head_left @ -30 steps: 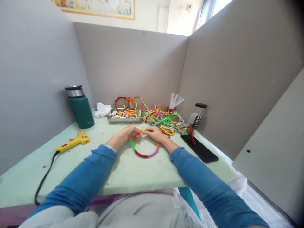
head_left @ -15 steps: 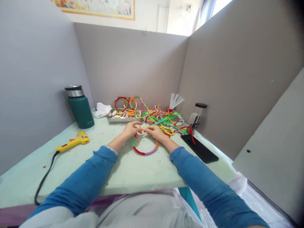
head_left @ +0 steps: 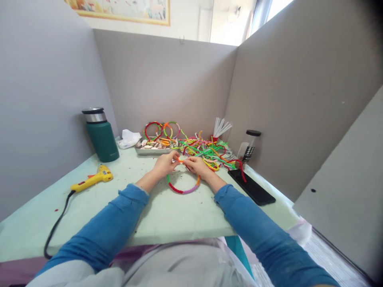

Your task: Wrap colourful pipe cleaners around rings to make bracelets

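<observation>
Between my two hands is a ring wrapped in fuzzy pipe cleaner, with green, red, purple and orange stretches along its near side. My left hand pinches the far part of the ring, where a bit of orange pipe cleaner shows between the fingertips. Close beside it, my right hand is closed on the same far part, thumb and finger together. My fingers hide much of the ring's far side. A tangle of loose pipe cleaners lies just beyond my right hand.
A metal tray of shells stands behind, with finished rings propped on it. On the left are a yellow glue gun and a green bottle. A black phone, a clear jar and white glue sticks are on the right.
My left fingers have closed in around the orange pipe cleaner at the ring's far side. Both hands stay at nearly the same place, and the ring has shifted very slightly.
</observation>
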{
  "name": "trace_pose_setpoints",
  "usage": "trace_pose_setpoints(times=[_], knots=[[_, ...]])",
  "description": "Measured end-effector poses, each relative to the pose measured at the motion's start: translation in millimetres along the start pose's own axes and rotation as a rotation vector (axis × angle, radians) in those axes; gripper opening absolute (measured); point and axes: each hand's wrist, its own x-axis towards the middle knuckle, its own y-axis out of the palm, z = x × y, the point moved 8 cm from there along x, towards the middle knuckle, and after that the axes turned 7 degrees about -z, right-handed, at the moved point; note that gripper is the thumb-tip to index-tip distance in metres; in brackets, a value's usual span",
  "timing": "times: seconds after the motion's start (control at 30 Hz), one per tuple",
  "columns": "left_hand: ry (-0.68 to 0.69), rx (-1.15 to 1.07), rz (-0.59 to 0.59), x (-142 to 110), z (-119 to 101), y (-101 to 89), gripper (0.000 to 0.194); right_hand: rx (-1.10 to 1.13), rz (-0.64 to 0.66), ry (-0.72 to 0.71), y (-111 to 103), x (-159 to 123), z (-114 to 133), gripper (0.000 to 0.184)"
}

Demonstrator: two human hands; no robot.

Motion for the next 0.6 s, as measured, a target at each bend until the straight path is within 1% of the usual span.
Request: trace_pose_setpoints(times=[0.17,0.27,0.5,0.6], knots=[[0.037,0.061,-0.008,-0.7,-4.4,-2.1,0.019,0.042,-0.014,0.036,0.3,-1.1,1.1,0.033],[0.049,0.094,-0.015,-0.5,-4.9,-2.1,0.02,0.04,-0.015,0.033,0.6,-0.5,0.9,0.033],[0.124,0.167,0.001,1.1,-8.9,1.2,0.025,0.032,-0.017,0.027,-0.5,0.2,-0.3,0.033],[0.138,0.18,-0.008,0.9,-11.0,0.4,0.024,0.032,-0.018,0.025,-0.9,0.1,0.1,0.033]])
